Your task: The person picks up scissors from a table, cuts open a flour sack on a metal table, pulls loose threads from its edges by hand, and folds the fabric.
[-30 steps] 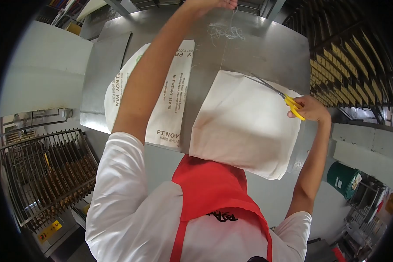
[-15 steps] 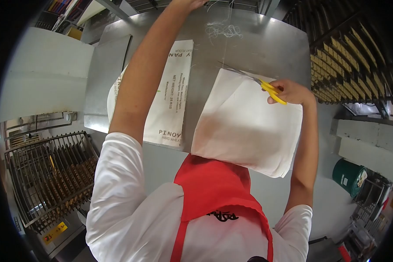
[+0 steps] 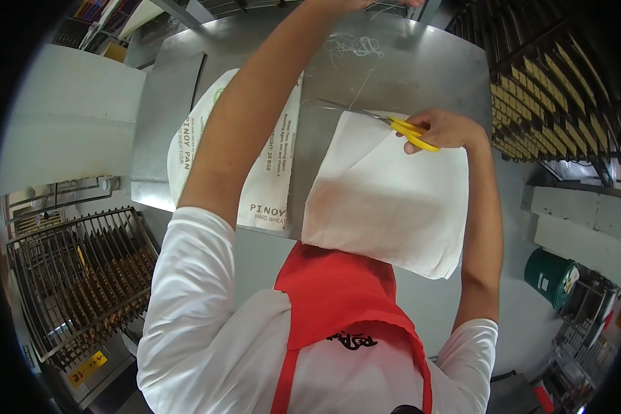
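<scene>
My right hand [image 3: 443,130] is closed on the yellow handles of the scissors [image 3: 410,133]. Their blades point left across the top corner of a plain whitish sack [image 3: 386,193] at the table's front edge. A thin thread [image 3: 363,88] runs upward from near that corner, past a loose tangle of thread [image 3: 352,47]. My left hand [image 3: 366,3] reaches to the top edge of the view, mostly cut off, so its grip is unclear. Under my left forearm lies a printed flour sack [image 3: 272,172].
The sacks lie on a metal table [image 3: 421,76]. Dark racks with yellowish trays [image 3: 545,103] stand at the right, and another rack [image 3: 83,276] at the lower left. A green bin [image 3: 550,278] is at the lower right.
My right hand has moved left with the scissors, bringing the blades past the whitish sack's top corner. My left hand has shifted right since half a second ago, and the thread now slants.
</scene>
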### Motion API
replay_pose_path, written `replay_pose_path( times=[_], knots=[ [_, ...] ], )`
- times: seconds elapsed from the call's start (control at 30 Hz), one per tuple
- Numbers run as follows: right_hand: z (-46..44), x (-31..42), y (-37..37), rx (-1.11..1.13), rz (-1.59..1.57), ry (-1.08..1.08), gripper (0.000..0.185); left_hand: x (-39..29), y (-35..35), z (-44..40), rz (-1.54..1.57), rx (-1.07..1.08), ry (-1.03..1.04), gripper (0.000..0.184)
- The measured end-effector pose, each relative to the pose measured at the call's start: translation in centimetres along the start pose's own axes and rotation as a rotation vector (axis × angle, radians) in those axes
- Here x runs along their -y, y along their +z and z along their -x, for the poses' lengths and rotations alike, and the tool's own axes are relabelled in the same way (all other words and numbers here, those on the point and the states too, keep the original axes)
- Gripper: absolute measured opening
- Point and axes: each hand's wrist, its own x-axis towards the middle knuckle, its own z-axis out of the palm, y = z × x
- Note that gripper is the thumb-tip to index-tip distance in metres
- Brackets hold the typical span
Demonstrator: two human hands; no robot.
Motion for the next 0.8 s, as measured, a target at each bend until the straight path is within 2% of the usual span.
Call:
replay_pose_path(
  times=[0.3, 0.37, 0.43, 0.5, 0.6, 0.7, 0.8],
  knots=[
    [-0.1, 1.4, 0.4, -0.036, 0.032, 0.014, 0.062, 1.1, 2.8, -0.7, 0.077, 0.151, 0.005, 0.026],
    [-0.6, 1.8, 0.8, -0.064, 0.038, 0.004, 0.06, 1.1, 4.0, -0.8, 0.16, 0.271, 0.034, 0.025],
    [-1.1, 2.5, 1.2, -0.092, 0.043, -0.005, 0.059, 1.0, 5.3, -0.8, 0.193, 0.269, 0.012, 0.025],
    [-1.3, 4.0, 1.5, -0.106, 0.066, 0.164, 0.058, 0.5, 6.4, -0.9, 0.227, 0.268, -0.01, 0.025],
    [-2.2, 3.1, 2.8, -0.207, 0.037, 0.107, 0.058, -0.3, 6.8, -1.4, 0.255, 0.289, 0.071, 0.024],
    [-2.2, 0.5, 4.5, -0.311, 0.075, 0.052, 0.057, -0.4, 4.9, -2.6, 0.093, 0.191, 0.07, 0.024],
    [0.9, -1.3, 6.3, -0.229, 0.002, 0.07, 0.049, 1.7, 0.9, -4.5, 0.062, 0.084, 0.062, 0.025]
  ],
)
